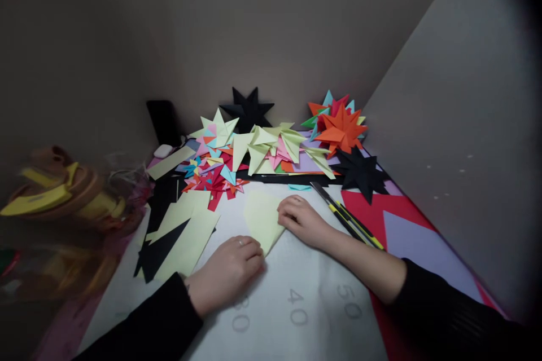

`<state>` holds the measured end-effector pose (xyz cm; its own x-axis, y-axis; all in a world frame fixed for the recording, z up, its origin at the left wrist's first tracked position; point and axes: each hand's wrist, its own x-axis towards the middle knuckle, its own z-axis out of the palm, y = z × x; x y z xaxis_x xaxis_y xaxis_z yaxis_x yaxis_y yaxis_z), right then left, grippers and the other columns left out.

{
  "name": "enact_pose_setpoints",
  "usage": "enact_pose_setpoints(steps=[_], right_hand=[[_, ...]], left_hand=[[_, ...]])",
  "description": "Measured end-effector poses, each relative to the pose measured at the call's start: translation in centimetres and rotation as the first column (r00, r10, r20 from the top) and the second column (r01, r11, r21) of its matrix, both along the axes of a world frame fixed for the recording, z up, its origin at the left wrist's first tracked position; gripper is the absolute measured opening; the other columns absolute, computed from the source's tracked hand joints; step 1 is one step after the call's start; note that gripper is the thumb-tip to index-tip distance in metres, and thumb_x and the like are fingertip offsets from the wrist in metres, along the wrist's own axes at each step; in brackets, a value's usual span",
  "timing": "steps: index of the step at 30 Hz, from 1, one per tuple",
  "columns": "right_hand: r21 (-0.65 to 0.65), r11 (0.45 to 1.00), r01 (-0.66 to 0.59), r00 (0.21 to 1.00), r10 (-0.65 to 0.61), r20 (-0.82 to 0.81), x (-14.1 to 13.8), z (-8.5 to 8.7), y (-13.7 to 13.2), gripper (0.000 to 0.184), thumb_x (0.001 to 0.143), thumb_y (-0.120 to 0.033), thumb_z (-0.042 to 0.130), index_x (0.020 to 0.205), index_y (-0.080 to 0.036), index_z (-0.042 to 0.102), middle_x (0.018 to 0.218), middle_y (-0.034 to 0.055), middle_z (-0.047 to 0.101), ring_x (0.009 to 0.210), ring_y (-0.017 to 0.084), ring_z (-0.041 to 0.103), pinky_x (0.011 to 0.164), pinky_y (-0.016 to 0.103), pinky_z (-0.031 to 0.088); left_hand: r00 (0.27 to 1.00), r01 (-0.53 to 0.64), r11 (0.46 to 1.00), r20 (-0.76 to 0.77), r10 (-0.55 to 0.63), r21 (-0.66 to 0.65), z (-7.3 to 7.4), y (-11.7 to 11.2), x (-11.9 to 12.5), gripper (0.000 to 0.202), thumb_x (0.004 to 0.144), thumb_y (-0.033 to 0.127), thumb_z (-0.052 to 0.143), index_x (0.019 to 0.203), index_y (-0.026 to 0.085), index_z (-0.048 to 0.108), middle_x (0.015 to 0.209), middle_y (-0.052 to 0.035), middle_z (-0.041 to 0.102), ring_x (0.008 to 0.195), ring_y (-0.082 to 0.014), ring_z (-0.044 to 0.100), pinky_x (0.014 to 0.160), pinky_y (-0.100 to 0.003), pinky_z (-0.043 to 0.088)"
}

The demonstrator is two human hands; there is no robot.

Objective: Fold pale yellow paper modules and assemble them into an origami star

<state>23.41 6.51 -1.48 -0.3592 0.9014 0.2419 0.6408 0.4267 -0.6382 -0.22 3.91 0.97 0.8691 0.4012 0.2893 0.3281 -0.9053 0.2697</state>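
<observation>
A pale yellow-green sheet of paper (263,211) lies on the white numbered surface in front of me, with a straight crease or edge on its lower right. My left hand (235,266) has its fingers curled closed at the paper's near corner; a ring shows on one finger. At the right-hand corner of the sheet, my right hand (304,221) pinches the edge with bent fingers. Both fingertips are partly hidden. Just right of that hand lie a utility knife (326,194) and a yellow-and-black cutter (359,225).
Pale green strips (192,237) and black paper pieces (163,254) lie left. Behind are small colourful folded pieces (215,175), pale green folded pieces (262,146), a black star (248,108) and an orange star (342,128). Red paper (364,206) lies right; a phone (163,122) leans at the back.
</observation>
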Motion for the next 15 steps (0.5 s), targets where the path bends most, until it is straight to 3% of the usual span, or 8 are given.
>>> enact_pose_setpoints(steps=[5, 12, 15], right_hand=[[-0.009, 0.994, 0.109, 0.993, -0.109, 0.042, -0.31, -0.28, 0.13, 0.006, 0.077, -0.019, 0.065, 0.074, -0.020, 0.060, 0.099, 0.0059, 0.059, 0.104, 0.023, 0.048, 0.092, 0.043, 0.036], [-0.097, 0.994, 0.046, 0.997, -0.052, -0.052, 0.17, 0.09, 0.40, 0.007, 0.081, -0.016, 0.060, 0.076, -0.022, 0.060, 0.106, 0.0064, 0.057, 0.110, 0.024, 0.046, 0.096, 0.044, 0.037], [-0.143, 0.989, 0.039, 0.995, -0.051, -0.086, 0.42, 0.28, 0.46, 0.007, 0.080, -0.017, 0.059, 0.075, -0.022, 0.060, 0.110, 0.0073, 0.057, 0.114, 0.025, 0.044, 0.097, 0.045, 0.038]], left_hand=[[0.999, -0.024, 0.995, 0.036, 0.028, -0.100, -0.50, 0.17, 0.20, 0.013, 0.088, 0.015, 0.049, 0.087, 0.015, 0.062, 0.084, -0.0058, 0.064, 0.086, -0.0174, 0.057, 0.076, -0.032, 0.049], [0.985, -0.119, 0.948, 0.082, 0.150, -0.297, -0.45, -0.10, -0.05, 0.014, 0.086, 0.018, 0.051, 0.094, 0.020, 0.063, 0.090, -0.0060, 0.064, 0.089, -0.0178, 0.058, 0.081, -0.033, 0.051], [0.984, -0.105, 0.941, 0.102, 0.145, -0.321, -0.79, 0.13, -0.22, 0.017, 0.084, 0.019, 0.053, 0.098, 0.021, 0.062, 0.090, -0.0065, 0.064, 0.089, -0.0193, 0.058, 0.078, -0.033, 0.052]])
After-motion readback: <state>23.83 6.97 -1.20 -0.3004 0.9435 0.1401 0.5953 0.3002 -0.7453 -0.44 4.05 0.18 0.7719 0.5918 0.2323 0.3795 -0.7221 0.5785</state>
